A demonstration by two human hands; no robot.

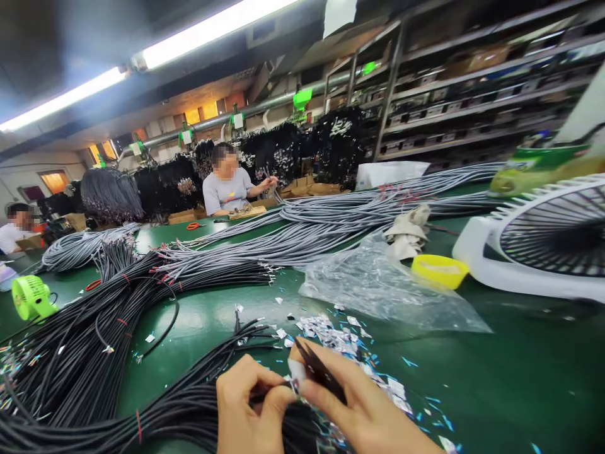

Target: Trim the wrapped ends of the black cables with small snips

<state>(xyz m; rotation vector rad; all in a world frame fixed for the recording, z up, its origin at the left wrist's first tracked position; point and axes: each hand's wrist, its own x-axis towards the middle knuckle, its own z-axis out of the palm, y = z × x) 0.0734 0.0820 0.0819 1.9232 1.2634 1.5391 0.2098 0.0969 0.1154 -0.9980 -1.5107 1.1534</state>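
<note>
My left hand (253,400) is closed in a pinch near the bottom centre, holding the end of a black cable (258,398). Against it, my right hand (363,397) is closed around dark pointed snips (324,373), whose tips point up and to the left. The right thumb and finger meet at the cable's end, where a whitish piece (297,371) shows; its exact form is blurred. Under and beside my hands runs a bundle of black cables (179,403), tied with a red band. Silvery foil scraps (331,331) lie just beyond the hands.
Grey cables (293,227) stretch across the green table (472,372), with more black cables (108,328) at left. A plastic bag (378,287), yellow bowl (439,270), white fan (534,243) and small green fan (32,296) stand around. A co-worker (227,183) sits across the table.
</note>
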